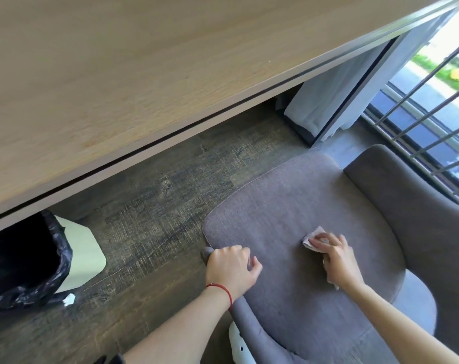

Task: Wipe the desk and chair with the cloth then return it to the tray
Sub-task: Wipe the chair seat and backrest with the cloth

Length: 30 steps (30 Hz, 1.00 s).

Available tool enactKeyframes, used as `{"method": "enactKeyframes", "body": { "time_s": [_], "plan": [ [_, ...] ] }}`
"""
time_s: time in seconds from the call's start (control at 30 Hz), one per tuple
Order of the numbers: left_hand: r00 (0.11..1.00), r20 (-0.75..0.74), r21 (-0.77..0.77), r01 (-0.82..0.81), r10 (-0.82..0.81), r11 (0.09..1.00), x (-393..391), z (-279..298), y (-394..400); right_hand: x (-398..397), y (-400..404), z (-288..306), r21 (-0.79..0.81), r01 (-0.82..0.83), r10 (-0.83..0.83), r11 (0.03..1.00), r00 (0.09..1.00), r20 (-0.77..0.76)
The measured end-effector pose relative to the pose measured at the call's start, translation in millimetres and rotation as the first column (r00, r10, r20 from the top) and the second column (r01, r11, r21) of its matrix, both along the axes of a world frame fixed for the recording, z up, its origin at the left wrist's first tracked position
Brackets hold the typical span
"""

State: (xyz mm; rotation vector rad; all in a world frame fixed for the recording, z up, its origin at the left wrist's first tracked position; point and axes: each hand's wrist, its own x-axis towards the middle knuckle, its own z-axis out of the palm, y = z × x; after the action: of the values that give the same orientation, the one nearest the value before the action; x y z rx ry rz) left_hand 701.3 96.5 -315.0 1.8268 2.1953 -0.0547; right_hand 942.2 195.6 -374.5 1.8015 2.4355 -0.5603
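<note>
A grey fabric chair (288, 203) stands at the lower right, its backrest (417, 206) toward the window. My right hand (337, 258) presses a small pale cloth (313, 239) flat onto the middle of the seat. My left hand (232, 266) grips the seat's left edge, fingers curled over the rim. The light wooden desk (118, 74) spans the upper left of the head view. No tray is in view.
A white bin with a black liner (31, 258) sits under the desk at the left, a scrap of white paper (69, 299) beside it on the dark wood floor (157, 219). A curtain (336, 90) and a railed window (433, 114) lie at the right.
</note>
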Motion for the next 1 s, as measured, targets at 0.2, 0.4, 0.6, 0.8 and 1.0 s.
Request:
{"method": "enactKeyframes", "body": {
  "time_s": [0.2,0.4,0.6,0.8,1.0],
  "plan": [
    [0.997,-0.082,-0.017,0.001,-0.003,1.000,0.3,2.3,0.9,-10.6,-30.1,-4.3,-0.026,-0.061,0.059,0.998,0.996,-0.060],
    [0.996,-0.094,-0.034,0.003,-0.006,0.999,0.0,3.3,-0.2,-23.6,-40.4,-5.8,-0.108,-0.079,0.073,0.991,0.995,-0.064],
    [0.999,-0.051,-0.035,0.012,-0.014,0.999,-0.5,1.8,-1.2,-12.7,-37.0,8.9,-0.014,-0.035,0.037,0.999,0.985,0.166],
    [0.999,-0.029,-0.034,0.021,-0.022,0.999,-0.6,-1.7,-2.1,-24.2,-26.0,16.5,-0.045,-0.128,0.134,0.991,0.973,0.185],
    [0.990,0.130,-0.037,0.053,-0.048,0.998,-4.0,-2.0,-3.0,-25.6,-36.8,16.0,-0.027,0.158,-0.157,0.987,0.987,0.033]
  ]
}}
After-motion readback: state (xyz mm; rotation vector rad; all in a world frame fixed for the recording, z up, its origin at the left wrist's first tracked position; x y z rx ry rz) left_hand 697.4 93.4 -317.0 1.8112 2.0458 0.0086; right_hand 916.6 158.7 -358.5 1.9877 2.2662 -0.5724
